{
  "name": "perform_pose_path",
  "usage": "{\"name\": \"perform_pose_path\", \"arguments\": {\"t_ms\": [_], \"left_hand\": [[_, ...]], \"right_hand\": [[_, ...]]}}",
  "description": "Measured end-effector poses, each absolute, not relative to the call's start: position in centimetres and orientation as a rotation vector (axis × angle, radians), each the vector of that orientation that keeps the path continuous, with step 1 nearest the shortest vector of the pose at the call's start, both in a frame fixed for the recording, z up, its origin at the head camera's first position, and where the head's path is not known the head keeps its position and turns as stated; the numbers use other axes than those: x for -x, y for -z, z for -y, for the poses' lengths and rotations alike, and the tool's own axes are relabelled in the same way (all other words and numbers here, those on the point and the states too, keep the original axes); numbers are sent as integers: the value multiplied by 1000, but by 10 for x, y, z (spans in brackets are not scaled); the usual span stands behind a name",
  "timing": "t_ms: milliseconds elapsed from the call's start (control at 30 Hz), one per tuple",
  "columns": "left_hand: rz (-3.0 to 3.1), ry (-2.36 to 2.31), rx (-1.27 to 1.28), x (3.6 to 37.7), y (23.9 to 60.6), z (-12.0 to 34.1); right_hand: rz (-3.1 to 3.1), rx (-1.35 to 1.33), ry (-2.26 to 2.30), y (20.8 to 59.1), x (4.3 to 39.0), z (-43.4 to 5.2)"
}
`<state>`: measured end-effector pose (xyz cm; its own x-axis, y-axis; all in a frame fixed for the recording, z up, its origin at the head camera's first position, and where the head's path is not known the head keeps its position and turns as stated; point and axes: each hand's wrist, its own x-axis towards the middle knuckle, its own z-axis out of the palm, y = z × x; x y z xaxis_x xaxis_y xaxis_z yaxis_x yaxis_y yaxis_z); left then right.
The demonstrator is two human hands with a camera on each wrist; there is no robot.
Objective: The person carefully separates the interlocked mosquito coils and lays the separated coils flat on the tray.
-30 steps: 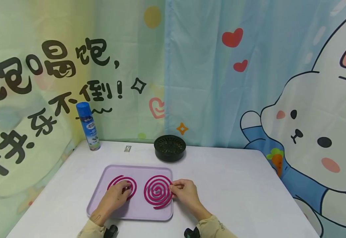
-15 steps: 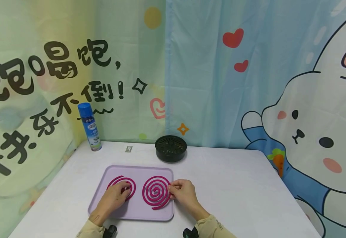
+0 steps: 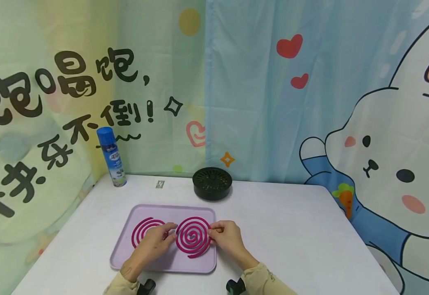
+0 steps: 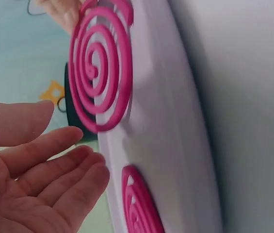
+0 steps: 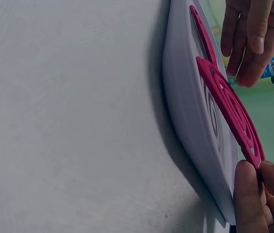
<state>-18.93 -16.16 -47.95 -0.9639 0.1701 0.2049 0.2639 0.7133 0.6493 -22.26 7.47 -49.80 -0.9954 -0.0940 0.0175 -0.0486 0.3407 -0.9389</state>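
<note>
Two magenta mosquito coils are over the lilac tray (image 3: 184, 266). My right hand (image 3: 229, 238) pinches the right edge of the right-hand coil (image 3: 191, 234) between thumb and fingers. In the right wrist view that coil (image 5: 231, 116) slants up off the tray on the pinched side. My left hand (image 3: 151, 248) reaches toward its left edge; in the left wrist view the left hand's (image 4: 44, 179) fingers are loosely extended with nothing between them, below the coil (image 4: 93, 71). The other coil (image 3: 133, 235) lies flat on the tray, partly hidden by my left hand.
Behind the tray stands a round black container (image 3: 212, 185) with a slotted lid. At the table's back left is a blue-capped spray can (image 3: 112, 162). A small silvery flat piece (image 3: 160, 184) lies between them. A printed curtain hangs behind the white table (image 3: 291, 246).
My left hand has left the left coil and moved right, toward the right-hand coil. The right hand keeps its pinch, and its coil has shifted slightly left relative to the tray.
</note>
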Motion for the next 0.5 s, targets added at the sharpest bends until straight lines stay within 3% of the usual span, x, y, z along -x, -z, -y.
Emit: {"name": "perform_pose_path", "arguments": {"t_ms": [500], "left_hand": [[2848,1196,344,190,488,150]], "right_hand": [[-2619,241,1715,498,228,-73]]}}
